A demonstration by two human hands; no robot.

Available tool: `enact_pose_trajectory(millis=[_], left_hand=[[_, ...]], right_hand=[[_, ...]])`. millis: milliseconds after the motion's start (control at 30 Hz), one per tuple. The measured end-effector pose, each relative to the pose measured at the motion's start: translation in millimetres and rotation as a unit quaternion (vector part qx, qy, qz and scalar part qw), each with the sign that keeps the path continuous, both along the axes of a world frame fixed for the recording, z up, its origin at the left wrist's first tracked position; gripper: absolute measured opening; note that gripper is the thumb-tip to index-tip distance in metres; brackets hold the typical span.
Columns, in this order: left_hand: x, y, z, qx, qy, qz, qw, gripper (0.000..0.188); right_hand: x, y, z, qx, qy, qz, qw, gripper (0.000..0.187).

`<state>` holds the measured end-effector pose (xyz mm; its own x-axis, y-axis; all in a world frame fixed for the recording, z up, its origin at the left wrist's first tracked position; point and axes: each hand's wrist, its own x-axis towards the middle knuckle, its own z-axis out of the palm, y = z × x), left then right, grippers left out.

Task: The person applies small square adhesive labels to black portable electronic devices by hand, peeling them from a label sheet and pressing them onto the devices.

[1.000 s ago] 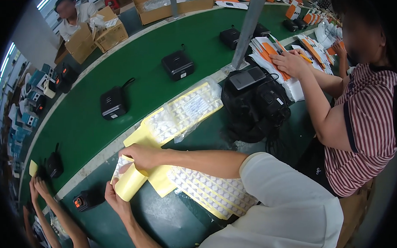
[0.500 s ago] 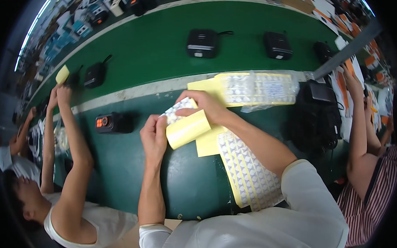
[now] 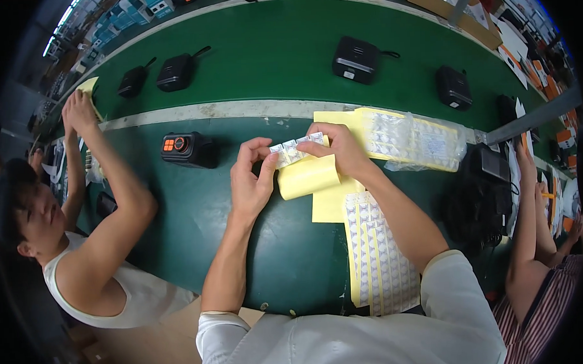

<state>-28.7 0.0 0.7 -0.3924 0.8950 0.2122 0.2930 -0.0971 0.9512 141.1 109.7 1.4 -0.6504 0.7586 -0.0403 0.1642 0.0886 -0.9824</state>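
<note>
One curled sticker sheet (image 3: 309,177) sits right between our left hand (image 3: 252,182), lightly pinching one end, and our right hand (image 3: 344,150), gripping more of it; its sticker row (image 3: 290,154) runs hand-to-hand, tilting up rightward.

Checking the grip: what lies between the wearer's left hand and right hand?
A partly curled sticker sheet lies between the left hand and right hand, seen in the head view.
</note>
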Motion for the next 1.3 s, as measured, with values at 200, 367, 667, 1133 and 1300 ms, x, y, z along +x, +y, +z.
enact_pose_trajectory(millis=[200, 367, 667, 1133, 1300], left_hand=[[-7.1, -0.4, 9.4, 0.070, 0.197, 0.002, 0.978, 0.010], [-10.6, 0.6, 11.3, 0.078, 0.225, -0.013, 0.971, 0.010], [-13.3, -0.6, 13.4, 0.023, 0.170, -0.032, 0.985, 0.011], [-14.7, -2.8, 6.0, -0.017, 0.094, -0.022, 0.995, 0.019], [-17.0, -3.6, 10.3, -0.030, 0.125, -0.038, 0.991, 0.014]], right_hand=[[0.4, 3.0, -11.9, 0.025, 0.004, 0.005, 1.000, 0.029], [-0.4, 4.6, -12.7, 0.029, 0.005, 0.010, 1.000, 0.031], [-1.6, 3.2, -7.0, 0.034, -0.017, 0.005, 0.999, 0.031], [-3.0, 4.5, -17.6, 0.019, 0.011, 0.019, 1.000, 0.028], [-2.5, 5.1, -13.9, 0.033, -0.023, 0.027, 0.999, 0.020]])
